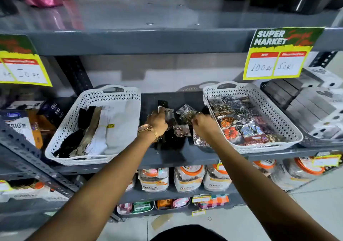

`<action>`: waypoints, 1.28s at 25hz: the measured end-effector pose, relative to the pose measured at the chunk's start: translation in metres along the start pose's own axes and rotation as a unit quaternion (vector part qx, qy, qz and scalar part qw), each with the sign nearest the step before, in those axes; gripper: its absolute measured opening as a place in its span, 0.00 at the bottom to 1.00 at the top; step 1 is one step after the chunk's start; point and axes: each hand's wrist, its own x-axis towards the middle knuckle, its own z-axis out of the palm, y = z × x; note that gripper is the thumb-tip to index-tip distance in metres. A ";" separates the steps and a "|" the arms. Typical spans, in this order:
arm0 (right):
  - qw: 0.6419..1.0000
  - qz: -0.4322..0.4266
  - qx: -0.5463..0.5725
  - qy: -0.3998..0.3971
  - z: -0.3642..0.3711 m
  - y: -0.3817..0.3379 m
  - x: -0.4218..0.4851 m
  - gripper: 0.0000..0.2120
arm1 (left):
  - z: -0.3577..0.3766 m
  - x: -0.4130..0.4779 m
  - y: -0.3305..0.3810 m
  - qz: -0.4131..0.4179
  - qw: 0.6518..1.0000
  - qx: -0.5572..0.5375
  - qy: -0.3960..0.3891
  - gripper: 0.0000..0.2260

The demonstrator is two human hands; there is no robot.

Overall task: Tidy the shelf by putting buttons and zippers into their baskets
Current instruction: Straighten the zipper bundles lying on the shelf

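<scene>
A grey metal shelf (167,157) carries two white perforated baskets with a loose heap of goods between them. The left basket (74,110) holds zippers (83,131) in black, tan and white, laid lengthwise side by side. The right basket (269,108) is filled with clear packets of buttons (239,121) in silver, orange, blue and brown. On the bare shelf between the baskets lies a pile of button packets (181,130) on top of dark zippers (170,140).

Both arms reach into this pile. The left hand (157,122), with a gold watch (145,128) at the wrist, is closed on a clear packet (167,112) at the pile's left side. The right hand (203,124) is pinched on a packet of gold buttons (187,113), just beside the right basket's near wall.

A yellow price sign (278,55) reading "SUPER MARKET" hangs from the shelf above the right basket. Grey boxes (311,107) are stacked at the far right, and orange-lidded jars (189,177) stand on the shelf below.
</scene>
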 end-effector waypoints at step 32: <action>0.928 0.013 0.312 0.202 -0.062 -0.002 0.040 0.20 | -0.078 -0.002 0.022 -0.027 0.820 -0.572 0.006 0.11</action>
